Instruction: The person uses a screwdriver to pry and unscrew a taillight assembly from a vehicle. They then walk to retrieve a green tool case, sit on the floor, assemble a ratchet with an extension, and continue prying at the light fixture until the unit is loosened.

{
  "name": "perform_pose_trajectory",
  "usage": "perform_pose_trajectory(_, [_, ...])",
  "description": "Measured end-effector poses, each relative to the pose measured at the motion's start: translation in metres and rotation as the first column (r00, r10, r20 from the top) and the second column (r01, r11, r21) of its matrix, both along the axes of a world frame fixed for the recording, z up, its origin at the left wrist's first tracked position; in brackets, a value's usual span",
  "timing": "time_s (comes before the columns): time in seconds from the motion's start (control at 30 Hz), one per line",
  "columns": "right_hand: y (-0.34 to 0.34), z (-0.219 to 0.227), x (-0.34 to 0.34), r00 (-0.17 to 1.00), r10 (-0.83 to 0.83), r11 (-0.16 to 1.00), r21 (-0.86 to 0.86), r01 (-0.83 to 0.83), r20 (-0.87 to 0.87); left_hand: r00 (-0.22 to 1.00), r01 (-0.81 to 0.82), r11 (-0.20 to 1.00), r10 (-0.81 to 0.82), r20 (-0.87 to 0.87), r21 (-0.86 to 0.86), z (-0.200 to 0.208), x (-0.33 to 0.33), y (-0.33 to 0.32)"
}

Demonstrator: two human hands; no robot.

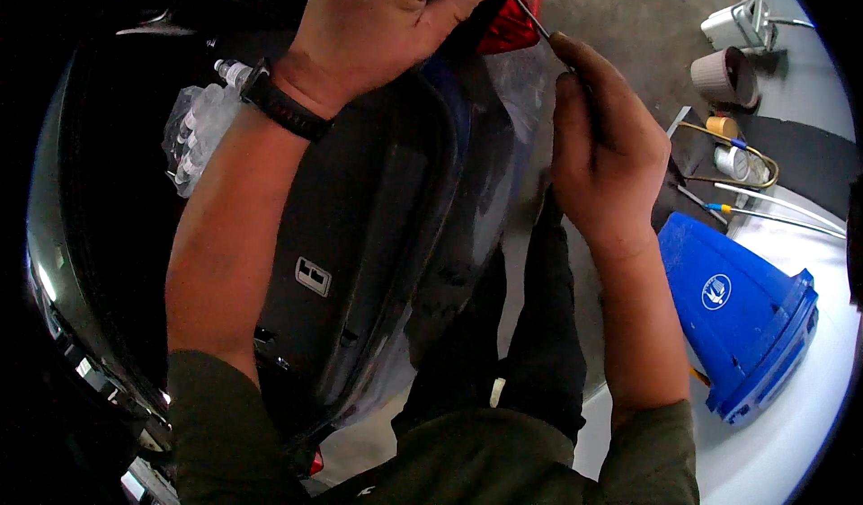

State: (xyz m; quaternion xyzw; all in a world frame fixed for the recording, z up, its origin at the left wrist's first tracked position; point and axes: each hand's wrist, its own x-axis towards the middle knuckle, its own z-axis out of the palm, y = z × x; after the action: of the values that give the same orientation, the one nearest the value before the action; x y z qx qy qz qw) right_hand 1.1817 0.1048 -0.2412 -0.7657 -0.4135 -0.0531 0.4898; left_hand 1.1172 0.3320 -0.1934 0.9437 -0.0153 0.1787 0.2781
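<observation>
At the rear corner of a dark car's open boot [387, 190]: one red tail lamp [509, 32], located at the upper middle of the view, between the two hands.

Item, tool: one slim metal-shafted tool [533, 19], its far end at the lamp's edge; exact contact point too small to tell, handle mostly hidden.

Handling note, by judgement: shaft best held in line with whatever it seats in, pressure light and even, so that the tip does not skid across the red lens or scratch nearby paint. Small turns from the fingers give better control than a push from the shoulder. A steady opposite hand keeps the lamp from shifting.

Item, right hand [611, 141]: closed on the tool, thumb and forefinger pinching, forefinger extended along it; forearm rising nearly upright, wrist close to straight.

Item, left hand [387, 24]: reaching across the boot, forearm slanting up and rightward, black watch [286, 105] at the wrist; thumb and fingers bent toward the lamp's upper side, tips partly cut off. Whether they grip anything: cannot tell.
</observation>
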Motion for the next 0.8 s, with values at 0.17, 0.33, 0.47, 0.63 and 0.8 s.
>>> perform_pose_trajectory(0.17, [-0.002, 0.0, -0.007, 1.0, 0.006, 0.994, -0.113, -0.004, 0.019, 0.997, 0.031, 0.999, -0.032, 0.073, 0.017, -0.008, -0.001, 0.003])
perform_pose_trajectory(0.33, [0.002, -0.029, -0.02, 0.997, -0.015, 0.999, 0.048, 0.018, -0.072, 0.997, 0.003, 0.999, -0.006, 0.072, 0.041, -0.01, -0.001, -0.001])
perform_pose_trajectory(0.47, [0.006, -0.046, -0.01, 1.0, -0.021, 0.986, 0.164, 0.02, 0.007, 0.999, -0.045, 0.999, 0.045, 0.024, 0.018, -0.005, -0.003, -0.007])
perform_pose_trajectory(0.63, [0.007, -0.048, -0.003, 0.999, 0.024, 0.971, 0.236, -0.033, 0.04, 1.0, -0.01, 1.0, 0.01, 0.03, -0.012, -0.008, -0.002, -0.003])
perform_pose_trajectory(0.8, [0.012, -0.045, -0.004, 0.998, 0.032, 0.968, 0.245, -0.044, 0.054, 0.998, 0.043, 0.998, -0.04, 0.05, -0.053, -0.012, -0.004, 0.006])
